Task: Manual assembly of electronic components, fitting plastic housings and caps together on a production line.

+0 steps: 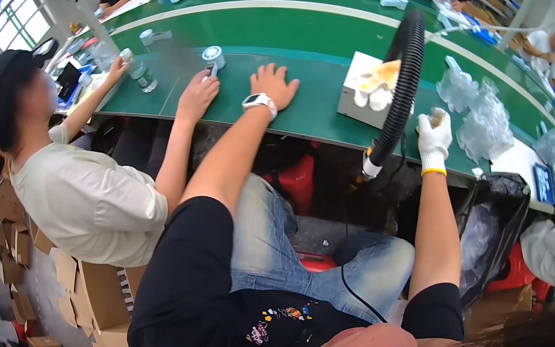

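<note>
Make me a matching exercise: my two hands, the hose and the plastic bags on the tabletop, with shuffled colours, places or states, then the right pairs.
1. Left hand
2. Right hand
3. Hose
4. Plastic bags

A. Clear, heaped toward the picture's right
B. Bare, resting on the green tabletop
C. Black and ribbed
D. In a white glove

Pairs: 1-B; 2-D; 3-C; 4-A.
</note>
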Tool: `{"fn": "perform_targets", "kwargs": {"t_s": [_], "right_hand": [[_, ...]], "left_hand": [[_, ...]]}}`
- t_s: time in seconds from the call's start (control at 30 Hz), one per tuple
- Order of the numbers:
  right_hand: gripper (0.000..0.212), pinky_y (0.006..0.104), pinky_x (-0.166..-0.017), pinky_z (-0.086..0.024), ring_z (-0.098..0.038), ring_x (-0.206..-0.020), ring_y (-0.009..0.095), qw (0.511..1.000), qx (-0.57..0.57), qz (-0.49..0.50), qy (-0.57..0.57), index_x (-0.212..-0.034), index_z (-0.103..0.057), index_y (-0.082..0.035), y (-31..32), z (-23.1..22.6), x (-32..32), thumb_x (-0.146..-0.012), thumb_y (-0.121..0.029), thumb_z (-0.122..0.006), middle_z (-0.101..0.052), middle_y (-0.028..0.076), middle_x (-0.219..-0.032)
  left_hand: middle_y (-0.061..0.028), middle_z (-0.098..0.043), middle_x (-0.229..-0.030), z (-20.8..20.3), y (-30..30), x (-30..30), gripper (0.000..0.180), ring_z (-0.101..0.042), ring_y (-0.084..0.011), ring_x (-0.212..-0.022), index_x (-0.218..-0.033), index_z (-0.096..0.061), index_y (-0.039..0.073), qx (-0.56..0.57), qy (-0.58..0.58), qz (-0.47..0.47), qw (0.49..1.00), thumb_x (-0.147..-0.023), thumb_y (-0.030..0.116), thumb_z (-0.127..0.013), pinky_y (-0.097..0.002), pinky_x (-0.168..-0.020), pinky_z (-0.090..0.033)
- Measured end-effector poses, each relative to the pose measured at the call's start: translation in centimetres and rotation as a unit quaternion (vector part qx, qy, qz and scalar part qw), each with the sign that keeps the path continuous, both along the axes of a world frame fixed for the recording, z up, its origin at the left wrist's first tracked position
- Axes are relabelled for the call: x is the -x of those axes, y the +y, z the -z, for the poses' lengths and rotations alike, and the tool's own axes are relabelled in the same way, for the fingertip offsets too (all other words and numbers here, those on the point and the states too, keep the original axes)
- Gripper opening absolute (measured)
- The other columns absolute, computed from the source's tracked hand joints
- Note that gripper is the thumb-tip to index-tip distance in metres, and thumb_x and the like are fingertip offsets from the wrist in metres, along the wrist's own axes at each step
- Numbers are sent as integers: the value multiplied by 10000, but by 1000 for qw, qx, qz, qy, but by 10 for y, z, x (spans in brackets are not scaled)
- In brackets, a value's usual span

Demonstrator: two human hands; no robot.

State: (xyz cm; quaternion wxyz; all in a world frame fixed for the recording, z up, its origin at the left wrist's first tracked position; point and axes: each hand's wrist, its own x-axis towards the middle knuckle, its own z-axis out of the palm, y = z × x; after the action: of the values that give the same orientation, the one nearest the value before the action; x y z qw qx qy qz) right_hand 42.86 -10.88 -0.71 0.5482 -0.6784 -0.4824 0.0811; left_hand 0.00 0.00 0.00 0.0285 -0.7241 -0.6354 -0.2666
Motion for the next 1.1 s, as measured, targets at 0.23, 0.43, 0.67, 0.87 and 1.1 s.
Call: {"fn": "perform_targets", "kwargs": {"t_s": [0.23, 0.43, 0.67, 0.87, 1.1], "right_hand": [[399, 286, -681, -562, -658, -757, 144, 1000, -19, -15, 19, -1258, -595, -3, -6, 2, 11, -918, -137, -756, -695, 90, -987], [437, 298, -746, -562, -673, -792, 135, 997, -23, -37, 69, -1244, -606, -7, -2, 3, 6, -889, -180, -795, -712, 65, -958], [429, 286, -717, -560, -666, -769, 126, 995, -31, -41, 87, -1247, -602, -6, -2, 4, 8, -893, -157, -791, -708, 69, -955], [429, 283, -710, -558, -659, -765, 125, 993, -45, -51, 99, -1252, -594, -2, 0, 8, 6, -899, -144, -791, -704, 65, -953], [424, 277, -699, -555, -649, -763, 119, 989, -51, -61, 124, -1255, -588, -5, -1, 8, 5, -904, -128, -791, -698, 68, -961]], "left_hand": [[-160, -470, -1600, -10, -15, 10, 661, -369, -374, -1512, -1478, -585, 176, 56, 47, -8, 997, -968, 597, -580, -518, -1227, -280], [-160, -472, -1600, -6, -9, 8, 674, -379, -376, -1508, -1478, -581, 146, 50, 36, -11, 998, -971, 589, -584, -521, -1227, -288], [-165, -480, -1593, -4, -10, 9, 698, -384, -381, -1507, -1493, -561, 124, 45, 17, -16, 999, -971, 587, -589, -529, -1232, -287], [-171, -481, -1591, -7, -12, 9, 702, -390, -382, -1504, -1490, -568, 113, 54, 40, -7, 998, -972, 586, -589, -526, -1236, -284], [-171, -478, -1594, -8, -11, 8, 705, -386, -384, -1507, -1489, -564, 103, 49, 28, -9, 998, -973, 583, -590, -528, -1238, -284]]}}
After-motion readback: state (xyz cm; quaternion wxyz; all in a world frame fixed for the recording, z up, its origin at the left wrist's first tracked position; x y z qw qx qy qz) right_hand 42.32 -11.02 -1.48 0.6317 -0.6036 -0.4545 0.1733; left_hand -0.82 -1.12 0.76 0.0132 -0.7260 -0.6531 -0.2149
